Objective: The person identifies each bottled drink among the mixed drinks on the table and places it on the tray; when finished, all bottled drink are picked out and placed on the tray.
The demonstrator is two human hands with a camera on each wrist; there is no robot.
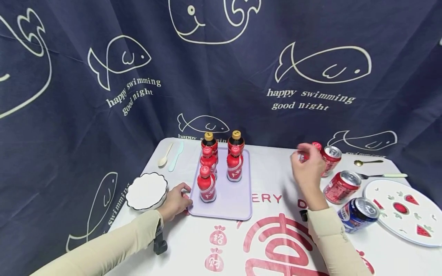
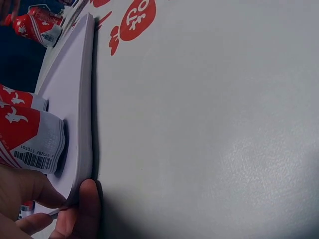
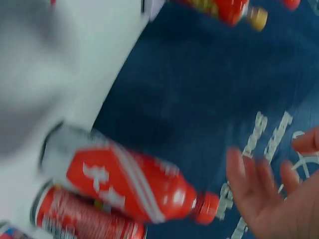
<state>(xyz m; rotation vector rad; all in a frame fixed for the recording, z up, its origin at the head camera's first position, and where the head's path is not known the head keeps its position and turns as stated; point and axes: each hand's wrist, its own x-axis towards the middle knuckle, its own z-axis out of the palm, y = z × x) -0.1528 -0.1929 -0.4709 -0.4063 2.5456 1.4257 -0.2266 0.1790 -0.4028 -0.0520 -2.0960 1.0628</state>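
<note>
My left hand (image 1: 175, 203) pinches the rim of a lilac tray (image 1: 233, 203) at its near left corner, thumb above and fingers under the edge in the left wrist view. On the tray stand several bottles: two dark ones with yellow caps at the back, and three with red caps, including a front left bottle (image 1: 207, 188) and a right-hand bottle (image 1: 235, 170). My right hand (image 1: 308, 165) is raised at the right, its fingers loosely bent around nothing. Close by stands another red-capped bottle (image 3: 134, 179), partly hidden behind the hand in the head view.
Beside that bottle are red cans (image 1: 342, 187) and a blue can (image 1: 359, 214). A watermelon-patterned plate (image 1: 393, 226), a fork (image 1: 383, 176) and a gold spoon (image 1: 368, 162) lie farther right. At left are a white bowl (image 1: 146, 191), a cream spoon (image 1: 165, 156) and a pale blue knife (image 1: 176, 156).
</note>
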